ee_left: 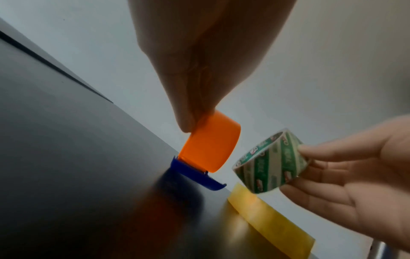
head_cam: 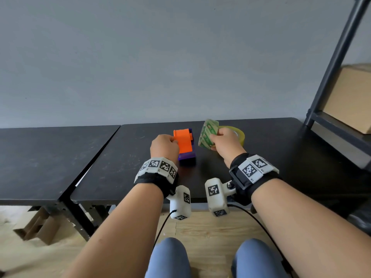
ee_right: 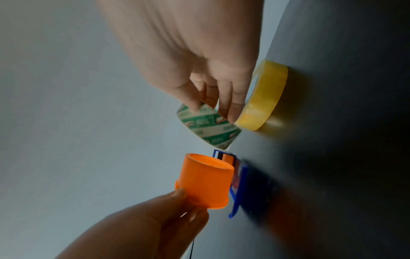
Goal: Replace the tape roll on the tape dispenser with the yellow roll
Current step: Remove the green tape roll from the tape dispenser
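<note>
The tape dispenser [head_cam: 185, 144] stands on the black table, an orange spool drum [ee_left: 210, 145] on a blue base [ee_left: 195, 175]. My left hand [head_cam: 164, 145] pinches the drum's flanged left end [ee_right: 199, 201]. My right hand [head_cam: 225, 140] holds the green-and-white printed tape roll [head_cam: 207, 134] in the air, just right of the bare drum [ee_right: 207, 182]; thumb and fingers [ee_right: 235, 105] grip its rim [ee_left: 272, 161]. The yellow tape roll [head_cam: 239, 134] lies flat on the table behind my right hand [ee_right: 264, 98], apart from the dispenser.
A second black table [head_cam: 50, 157] adjoins on the left with a narrow gap. A dark metal shelf [head_cam: 337, 121] with a cardboard box [head_cam: 353, 97] stands at the right. The grey wall is close behind the table. My knees [head_cam: 170, 257] show below the front edge.
</note>
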A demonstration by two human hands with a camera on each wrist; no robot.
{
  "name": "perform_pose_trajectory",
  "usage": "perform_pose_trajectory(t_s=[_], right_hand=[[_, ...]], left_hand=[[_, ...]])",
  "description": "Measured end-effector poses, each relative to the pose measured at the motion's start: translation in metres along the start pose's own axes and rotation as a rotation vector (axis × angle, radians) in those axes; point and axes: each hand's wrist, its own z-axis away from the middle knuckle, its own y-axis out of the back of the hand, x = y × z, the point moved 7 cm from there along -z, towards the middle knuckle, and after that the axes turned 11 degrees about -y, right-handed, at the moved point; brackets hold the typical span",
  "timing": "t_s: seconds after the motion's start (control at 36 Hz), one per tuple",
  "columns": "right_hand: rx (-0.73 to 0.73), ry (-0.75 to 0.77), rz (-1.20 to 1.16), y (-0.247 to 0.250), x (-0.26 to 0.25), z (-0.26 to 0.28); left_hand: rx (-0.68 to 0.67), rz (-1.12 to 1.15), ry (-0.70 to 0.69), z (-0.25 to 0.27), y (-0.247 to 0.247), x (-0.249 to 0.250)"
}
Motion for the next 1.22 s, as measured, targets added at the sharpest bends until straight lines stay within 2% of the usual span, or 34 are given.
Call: perform_pose_trajectory(t_s=[0.28,0.39,0.5,0.67,0.83,1.03,1.22], right_hand=[[0.084,0.131,0.099,0.007,-0.011,0.008],[0.126,0.182,0.129,0.017,-0.013,0.011],[0.176,0.218,0.166,0.035,-0.012,0.011],[0.285,0.255,0.337,0.074,-0.002,0.015],[0.358,0.217,0.564,0.110,0.019,0.012],[0.345,0.114,0.833,0.131,0.042,0.005],[0.329,0.028,0.873,0.135,0.055,-0.001]], left_hand=[[-0.126,-0.159,-0.027,0.007,-0.008,0.010],[-0.072,-0.246,-0.053,0.010,-0.005,0.025],[-0.028,-0.353,-0.210,0.018,-0.008,0.060],[-0.097,-0.444,-0.368,0.025,-0.040,0.097],[-0.185,-0.418,-0.416,0.030,-0.078,0.118],[-0.279,-0.435,-0.431,0.039,-0.107,0.133],[-0.310,-0.470,-0.455,0.042,-0.117,0.135]])
